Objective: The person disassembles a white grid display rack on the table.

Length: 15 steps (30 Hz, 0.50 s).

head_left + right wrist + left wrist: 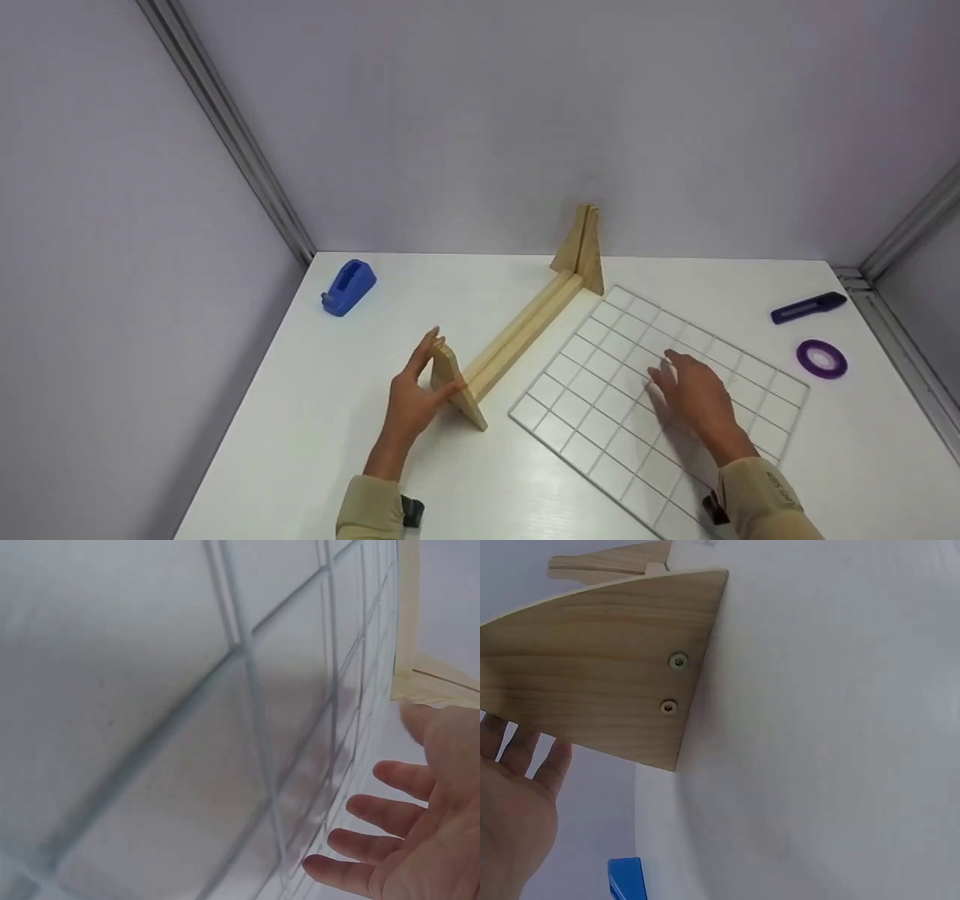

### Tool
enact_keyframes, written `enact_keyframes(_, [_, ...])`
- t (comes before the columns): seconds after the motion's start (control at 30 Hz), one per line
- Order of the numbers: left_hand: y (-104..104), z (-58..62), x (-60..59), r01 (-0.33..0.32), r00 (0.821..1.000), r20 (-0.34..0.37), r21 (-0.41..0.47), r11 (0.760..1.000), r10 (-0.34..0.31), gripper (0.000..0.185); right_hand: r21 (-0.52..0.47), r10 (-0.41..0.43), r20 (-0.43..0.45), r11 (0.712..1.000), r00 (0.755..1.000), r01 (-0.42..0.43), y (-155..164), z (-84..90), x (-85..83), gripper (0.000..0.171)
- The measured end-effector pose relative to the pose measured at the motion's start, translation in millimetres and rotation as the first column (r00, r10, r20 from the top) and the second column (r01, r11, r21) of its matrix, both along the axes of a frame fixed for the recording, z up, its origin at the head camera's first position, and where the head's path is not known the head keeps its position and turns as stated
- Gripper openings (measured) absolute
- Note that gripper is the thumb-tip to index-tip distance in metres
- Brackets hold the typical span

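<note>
A wooden stand [521, 334], a long beam with a triangular panel at each end, lies on the white table [315, 420]. My left hand [416, 390] holds the near triangular panel [454, 382], with the fingers along its left face and the thumb on its near side. The left wrist view shows that panel [600, 667] close up, with two screw heads and my left hand [514, 802] behind it. My right hand [694, 397] is flat with spread fingers over a white wire grid [592, 390] lying to the right of the stand. In the right wrist view my right hand [420, 840] is over the grid [247, 690]; I cannot tell if it touches.
A blue tape dispenser [349, 287] stands at the back left of the table. A dark blue cutter [808, 307] and a purple tape roll [822, 358] lie at the right edge. Grey walls close in the table on three sides.
</note>
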<state>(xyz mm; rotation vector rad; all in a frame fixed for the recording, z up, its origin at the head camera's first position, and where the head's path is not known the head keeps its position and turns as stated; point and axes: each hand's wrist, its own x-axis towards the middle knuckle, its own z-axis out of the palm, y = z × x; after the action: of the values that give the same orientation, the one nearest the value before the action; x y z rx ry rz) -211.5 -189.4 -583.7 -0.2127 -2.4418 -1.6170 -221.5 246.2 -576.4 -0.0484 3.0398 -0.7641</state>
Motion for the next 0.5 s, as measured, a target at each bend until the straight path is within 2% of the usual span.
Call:
enact_keyframes(0.1, [-6, -2.3, -3.3, 0.042, 0.999, 0.026, -0.104, 0.994, -0.040, 0.113, -0.002, -0.008, -0.013, 1.000, 1.000, 0.008, -4, 3.6, 4.2, 0.070])
enact_keyframes(0.17, [-9, -3.5, -5.0, 0.067, 0.996, 0.064, -0.136, 0.988, -0.058, 0.119, 0.007, -0.024, 0.049, 1.000, 0.998, 0.024, -8, 5.3, 5.9, 0.079])
enact_keyframes(0.23, [-11, -5.3, -5.6, 0.089, 0.993, 0.094, -0.141, 0.986, -0.076, 0.117, 0.020, -0.042, 0.147, 0.999, 0.988, 0.040, -14, 6.4, 7.6, 0.088])
enact_keyframes(0.33, [-9, -8.3, -5.4, 0.116, 0.987, 0.120, -0.113, 0.987, -0.102, 0.108, 0.034, -0.065, 0.290, 0.998, 0.955, 0.057, -21, 5.7, 10.4, 0.097])
enact_keyframes(0.43, [-5, -11.6, -4.1, 0.109, 0.986, 0.136, -0.079, 0.991, -0.097, 0.096, 0.054, -0.081, 0.361, 0.996, 0.929, 0.066, -29, 1.8, 13.8, 0.102])
enact_keyframes(0.5, [-1, -12.8, -3.2, 0.088, 0.986, 0.145, -0.056, 0.995, -0.079, 0.089, 0.069, -0.084, 0.374, 0.996, 0.924, 0.063, -33, -1.8, 16.2, 0.104])
